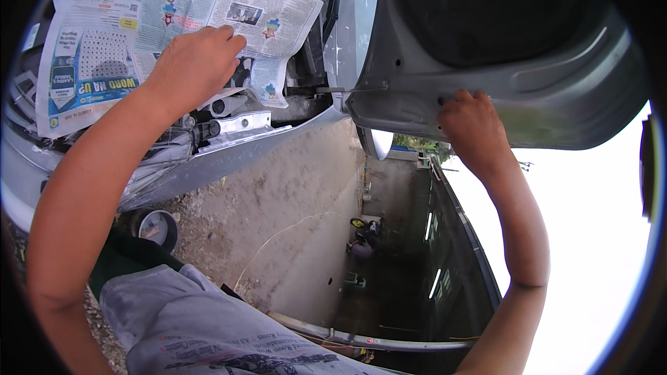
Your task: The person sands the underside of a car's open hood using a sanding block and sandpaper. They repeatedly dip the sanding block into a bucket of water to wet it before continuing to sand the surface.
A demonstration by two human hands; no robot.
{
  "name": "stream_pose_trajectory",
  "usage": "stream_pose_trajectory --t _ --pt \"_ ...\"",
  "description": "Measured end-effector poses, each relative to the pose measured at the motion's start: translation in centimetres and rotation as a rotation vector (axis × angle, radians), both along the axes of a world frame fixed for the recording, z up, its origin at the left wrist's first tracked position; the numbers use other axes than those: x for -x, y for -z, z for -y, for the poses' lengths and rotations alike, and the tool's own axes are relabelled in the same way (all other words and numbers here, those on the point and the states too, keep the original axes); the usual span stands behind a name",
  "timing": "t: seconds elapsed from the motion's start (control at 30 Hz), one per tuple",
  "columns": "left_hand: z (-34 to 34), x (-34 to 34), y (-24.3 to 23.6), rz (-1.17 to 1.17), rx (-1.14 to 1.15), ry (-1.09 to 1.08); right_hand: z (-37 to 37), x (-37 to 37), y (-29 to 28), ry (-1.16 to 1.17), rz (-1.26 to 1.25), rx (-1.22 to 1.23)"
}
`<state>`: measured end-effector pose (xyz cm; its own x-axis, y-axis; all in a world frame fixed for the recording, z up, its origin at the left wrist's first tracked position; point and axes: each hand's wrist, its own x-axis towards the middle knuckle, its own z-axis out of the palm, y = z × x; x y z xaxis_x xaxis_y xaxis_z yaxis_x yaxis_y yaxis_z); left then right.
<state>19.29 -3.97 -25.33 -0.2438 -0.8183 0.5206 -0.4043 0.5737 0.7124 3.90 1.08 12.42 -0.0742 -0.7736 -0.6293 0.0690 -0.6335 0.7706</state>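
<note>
Sheets of newspaper (108,55) lie spread over the open engine bay of a silver car at the upper left. My left hand (198,62) is over the newspaper near its lower edge, fingers curled together. What they grip, if anything, is hidden beneath the hand. The raised hood (556,107) fills the upper right, its grey underside facing me. On its lower rim is my right hand (474,125), closed with the fingers bent against the inner panel. Below the paper, headlight parts and the metal edge of the engine bay (243,123) show.
A round bucket (158,229) stands on the ground below the car's front. A thin cord (285,226) runs across the concrete (299,167). Farther off, a person (360,248) is near a motorcycle (368,228) beside a dark building. A pale rail (368,340) curves near my body.
</note>
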Motion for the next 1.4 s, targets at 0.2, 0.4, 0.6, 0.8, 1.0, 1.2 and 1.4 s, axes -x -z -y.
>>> stream_pose_trajectory --t 0.2,0.4,0.6,0.8,1.0,1.2,1.4 --pt "0.2 -0.1 0.3 0.025 0.029 -0.006 -0.5 1.8 1.4 -0.024 0.062 -0.057" --pt "0.5 0.2 0.7 0.015 0.080 -0.054 -0.7 1.6 1.2 -0.008 0.044 -0.048" --pt "0.4 0.2 0.7 0.050 0.072 -0.068 -0.7 0.2 0.8 -0.004 0.016 -0.033" --pt "0.3 0.4 0.5 0.063 0.061 -0.063 -1.2 1.6 1.5 -0.025 0.092 -0.057" --pt "0.1 0.4 0.4 0.059 0.073 -0.073 -1.1 0.2 0.3 -0.007 0.062 -0.008" --pt "0.0 0.1 0.4 0.048 0.041 -0.043 -0.9 0.4 0.2 0.032 0.070 0.010" --pt "0.1 0.4 0.5 0.052 0.069 -0.047 -1.2 1.3 1.0 -0.022 0.095 -0.020"
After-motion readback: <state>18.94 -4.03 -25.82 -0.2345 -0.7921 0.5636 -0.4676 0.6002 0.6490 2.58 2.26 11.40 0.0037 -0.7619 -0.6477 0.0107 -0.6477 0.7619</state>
